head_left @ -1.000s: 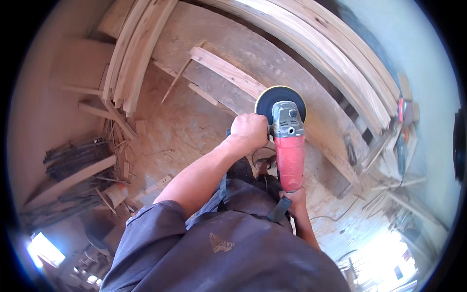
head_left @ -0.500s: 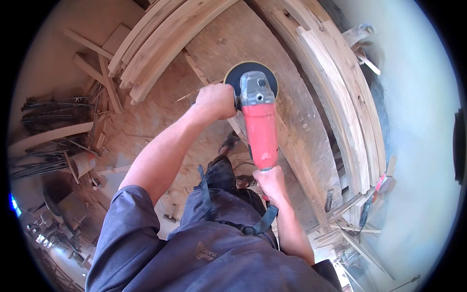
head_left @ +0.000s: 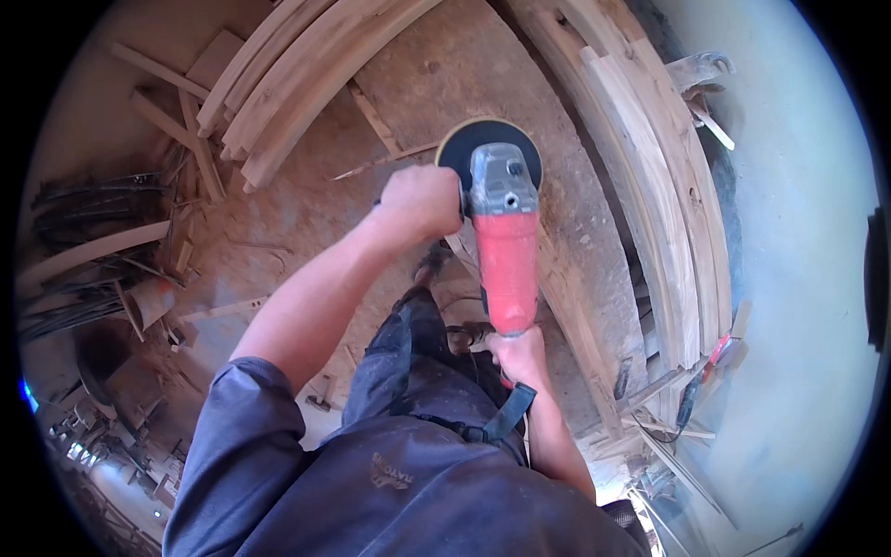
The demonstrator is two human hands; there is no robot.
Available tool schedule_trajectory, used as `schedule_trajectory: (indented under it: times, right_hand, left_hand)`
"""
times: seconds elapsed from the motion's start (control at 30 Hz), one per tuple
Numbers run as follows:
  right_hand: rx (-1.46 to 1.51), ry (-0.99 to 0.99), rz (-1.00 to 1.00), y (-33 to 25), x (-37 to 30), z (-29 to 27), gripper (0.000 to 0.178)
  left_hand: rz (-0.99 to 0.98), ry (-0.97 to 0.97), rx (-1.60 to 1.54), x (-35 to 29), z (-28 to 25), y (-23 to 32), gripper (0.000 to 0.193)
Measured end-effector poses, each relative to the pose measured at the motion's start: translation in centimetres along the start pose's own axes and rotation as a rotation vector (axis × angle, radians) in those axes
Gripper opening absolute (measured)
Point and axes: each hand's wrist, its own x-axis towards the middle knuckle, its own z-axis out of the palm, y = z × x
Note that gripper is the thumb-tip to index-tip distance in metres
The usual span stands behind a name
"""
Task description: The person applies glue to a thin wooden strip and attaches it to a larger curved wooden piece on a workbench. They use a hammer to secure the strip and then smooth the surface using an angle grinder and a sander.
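A red rotary sander (head_left: 508,269) with a grey head is held in both my hands, its body pointing away from me. Its round dark disc (head_left: 461,148) with a yellowish rim lies at the far end, over a broad, dusty board (head_left: 594,241). My left hand (head_left: 422,200) is closed round the side handle beside the grey head. At the near end, my right hand (head_left: 520,355) grips the back of the tool. Whether the disc touches wood underneath cannot be made out. A narrow timber (head_left: 577,320) runs along the board's near left edge, right of the tool.
Curved timbers (head_left: 682,213) lie along the right, near a pale wall (head_left: 798,232). More curved beams (head_left: 316,84) are stacked at the far left. Dark rods (head_left: 93,209) and offcuts lie left. A red-and-black tool (head_left: 698,385) with a cord sits at the right.
The sander and both hands have shifted slightly right and nearer to me in the view. Both hands keep their hold. The surroundings shift a little as well.
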Motion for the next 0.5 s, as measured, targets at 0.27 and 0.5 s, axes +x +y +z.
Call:
schedule_trajectory:
  times: [0.27,0.5]
  right_hand:
    - [0.074,0.003,-0.007,3.0,-4.5,0.2,0.013]
    - [0.057,-0.066,0.094,-3.8,-1.5,-1.1,0.034]
  left_hand:
    - [0.077,-0.142,0.048,-2.5,2.1,3.0,0.026]
    - [0.015,0.037,0.106,0.7,0.4,0.5,0.027]
